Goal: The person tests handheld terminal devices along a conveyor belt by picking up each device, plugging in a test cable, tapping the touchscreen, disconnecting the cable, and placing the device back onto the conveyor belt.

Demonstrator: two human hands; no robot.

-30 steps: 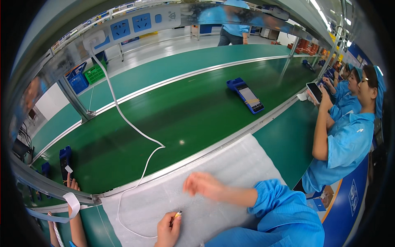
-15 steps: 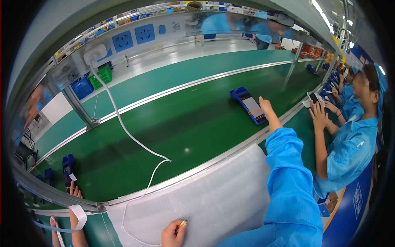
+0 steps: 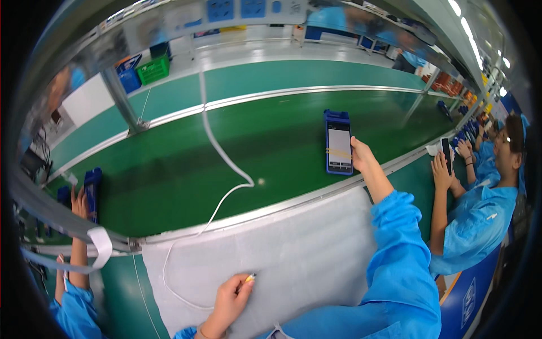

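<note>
A blue handheld payment terminal [image 3: 339, 141] with a lit screen and a yellowish band across it is over the green conveyor belt. My right hand [image 3: 362, 156] grips its right edge, thumb toward the screen. Whether the terminal is lifted off the belt, I cannot tell. Low in the middle, my left hand [image 3: 234, 296] pinches the yellow plug end of a white cable [image 3: 210, 133]. The plug is just above a pale grey mat [image 3: 299, 243]. From the hand, the cable loops left over the mat, then runs up across the belt.
A metal rail [image 3: 271, 217] separates mat and belt. At left, a co-worker's hand [image 3: 79, 203] is beside another blue terminal [image 3: 92, 189]. A co-worker at right [image 3: 474, 198] holds a dark handheld device [image 3: 446, 155]. Green [image 3: 153, 70] and blue crates stand beyond the belt.
My right hand has closed on the terminal, which now stands more upright in view. My left hand keeps the plug. The view has shifted, and the left co-worker's hand has moved up.
</note>
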